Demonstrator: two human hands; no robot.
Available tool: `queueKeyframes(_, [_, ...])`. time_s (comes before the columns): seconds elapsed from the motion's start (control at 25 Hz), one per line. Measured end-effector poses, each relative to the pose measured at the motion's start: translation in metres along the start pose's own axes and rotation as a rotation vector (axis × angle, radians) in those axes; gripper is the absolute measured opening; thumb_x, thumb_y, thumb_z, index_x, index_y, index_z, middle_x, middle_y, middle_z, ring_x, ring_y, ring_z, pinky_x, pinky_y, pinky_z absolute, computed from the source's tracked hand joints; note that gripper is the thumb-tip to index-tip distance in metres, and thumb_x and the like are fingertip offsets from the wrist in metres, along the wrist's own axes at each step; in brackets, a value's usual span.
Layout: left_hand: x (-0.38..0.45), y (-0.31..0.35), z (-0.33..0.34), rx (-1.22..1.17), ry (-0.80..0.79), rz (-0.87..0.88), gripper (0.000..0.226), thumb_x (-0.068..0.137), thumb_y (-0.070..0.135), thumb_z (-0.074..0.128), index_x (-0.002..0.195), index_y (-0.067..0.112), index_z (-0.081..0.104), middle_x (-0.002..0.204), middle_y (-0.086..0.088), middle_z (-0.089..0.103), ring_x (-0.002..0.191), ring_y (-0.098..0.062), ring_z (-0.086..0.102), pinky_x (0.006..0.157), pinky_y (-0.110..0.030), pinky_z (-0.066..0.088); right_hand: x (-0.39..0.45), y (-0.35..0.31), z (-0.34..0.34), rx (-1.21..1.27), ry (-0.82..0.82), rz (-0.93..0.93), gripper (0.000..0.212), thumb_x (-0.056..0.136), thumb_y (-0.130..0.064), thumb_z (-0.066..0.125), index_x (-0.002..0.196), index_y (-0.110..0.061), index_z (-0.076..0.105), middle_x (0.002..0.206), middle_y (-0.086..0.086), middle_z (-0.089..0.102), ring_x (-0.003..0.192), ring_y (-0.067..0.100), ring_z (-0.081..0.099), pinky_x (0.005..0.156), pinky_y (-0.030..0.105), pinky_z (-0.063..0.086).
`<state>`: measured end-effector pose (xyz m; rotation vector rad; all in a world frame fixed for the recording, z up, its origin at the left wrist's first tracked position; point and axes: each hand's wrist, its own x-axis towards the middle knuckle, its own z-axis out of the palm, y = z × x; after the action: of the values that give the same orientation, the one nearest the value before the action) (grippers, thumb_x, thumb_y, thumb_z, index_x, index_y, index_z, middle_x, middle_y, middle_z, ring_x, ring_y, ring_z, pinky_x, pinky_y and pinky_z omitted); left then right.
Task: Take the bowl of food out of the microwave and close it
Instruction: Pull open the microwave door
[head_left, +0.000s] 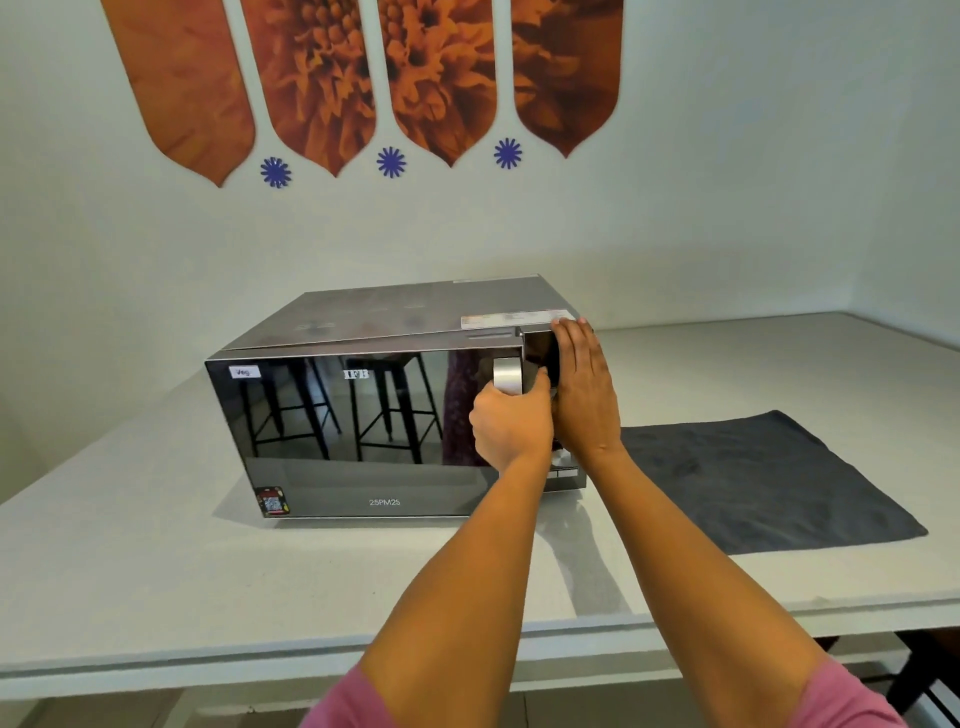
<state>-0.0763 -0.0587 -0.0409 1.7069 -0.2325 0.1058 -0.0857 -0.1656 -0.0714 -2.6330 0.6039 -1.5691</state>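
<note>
My left hand (511, 423) is fisted around the lower part of the silver door handle (506, 375), fingers curled fully closed on it, thumb up along the handle's right edge. My right hand (584, 387) is flat and open, fingers together and pointing up, palm pressed against the control panel (543, 358) at the microwave's right front edge. Nothing is held in it. The two hands touch side by side.

I read the split as pull and brace: left to swing the door, right to keep the IFB microwave (395, 400) from sliding on the white counter (156, 571). The door (353, 431) looks shut or barely cracked; I can't tell which.

The bowl of food is not visible. The mirrored glass only reflects stools, so presumably it's inside. The task is at its start, with the door not yet open.

A dark grey cloth mat (769, 483) lies flat just right of the microwave, a likely landing spot for the bowl. Orange petal decals (363, 78) are on the wall behind.
</note>
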Motion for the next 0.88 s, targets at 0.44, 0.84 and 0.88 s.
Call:
queueKeyframes(0.44, [-0.007, 0.017, -0.053, 0.029, 0.209, 0.25, 0.052, 0.09, 0.06, 0.047, 0.066, 0.016, 0.054, 0.069, 0.004, 0.055, 0.059, -0.016, 0.054, 0.059, -0.029, 0.043, 0.008, -0.072, -0.043, 0.976, 0.054, 0.238, 0.031, 0.105, -0.021, 0.043, 0.125, -0.011, 0.065, 0.127, 0.001, 0.064, 0.123, 0.006, 0.055, 0.102, 0.018, 0.044])
queueKeyframes(0.84, [0.077, 0.037, -0.136, 0.37, 0.262, 0.026, 0.089, 0.081, 0.052, 0.063, 0.147, 0.005, 0.027, 0.154, -0.012, 0.029, 0.142, -0.031, 0.027, 0.111, -0.047, 0.024, 0.004, -0.085, -0.067, 1.235, -0.036, 0.207, 0.031, 0.098, -0.02, 0.055, 0.092, 0.002, 0.076, 0.089, 0.013, 0.076, 0.088, 0.026, 0.073, 0.087, 0.033, 0.057])
queueKeyframes(0.88, [0.079, 0.038, -0.142, 0.391, 0.212, -0.013, 0.095, 0.081, 0.052, 0.063, 0.151, 0.005, 0.019, 0.159, -0.012, 0.02, 0.147, -0.031, 0.018, 0.115, -0.048, 0.019, 0.004, -0.087, -0.072, 1.259, -0.051, 0.172, 0.034, 0.096, -0.024, 0.055, 0.089, 0.001, 0.076, 0.087, 0.015, 0.076, 0.085, 0.029, 0.073, 0.086, 0.038, 0.058])
